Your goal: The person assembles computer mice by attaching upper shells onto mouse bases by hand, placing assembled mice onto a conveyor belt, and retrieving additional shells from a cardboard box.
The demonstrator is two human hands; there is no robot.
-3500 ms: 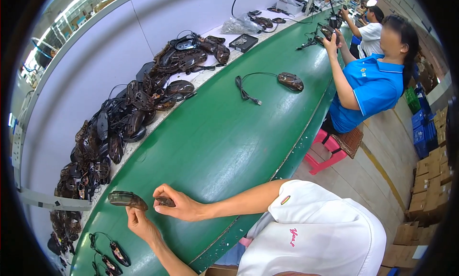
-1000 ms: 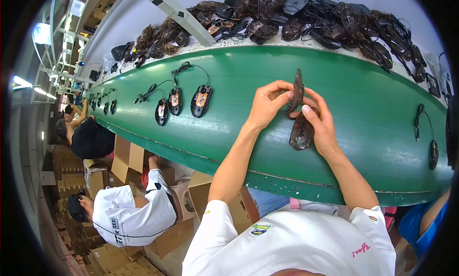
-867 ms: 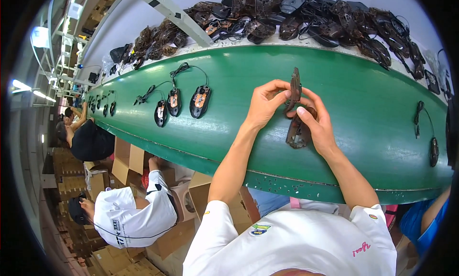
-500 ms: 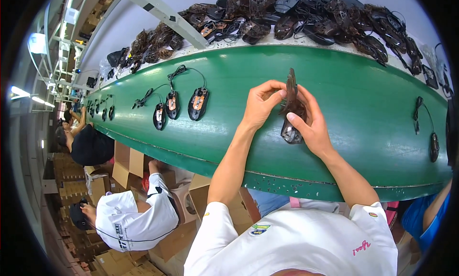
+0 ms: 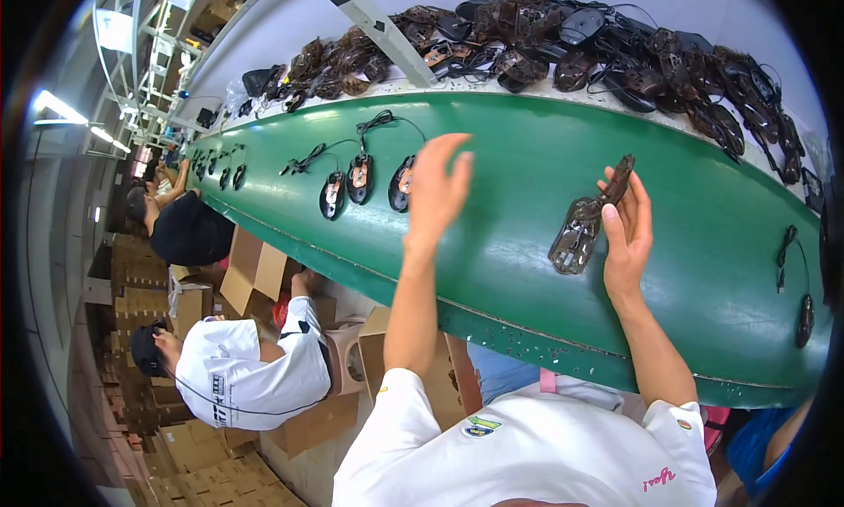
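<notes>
My right hand (image 5: 629, 235) grips a dark translucent mouse shell (image 5: 575, 236) above the green work surface (image 5: 519, 217). One piece of the shell tilts up between thumb and fingers, and a hollow lower part hangs to the left. My left hand (image 5: 437, 191) is off the shell, fingers apart and slightly blurred, with nothing visible in it. It partly covers an opened corded mouse (image 5: 402, 185) showing an orange inside. Left of that lie two similar opened mice (image 5: 360, 180) (image 5: 332, 196) with their black cables.
A heap of dark mouse shells and cables (image 5: 527, 54) lines the back ledge. A closed corded mouse (image 5: 804, 321) lies at the far right. A metal post (image 5: 374, 28) slants down to the ledge. A co-worker in white (image 5: 255, 375) sits at left beside cardboard boxes (image 5: 255, 274).
My left hand has let go of the shell and swung left toward the opened mice. My right hand alone now holds the shell, turned so its inside shows. The view has shifted a little.
</notes>
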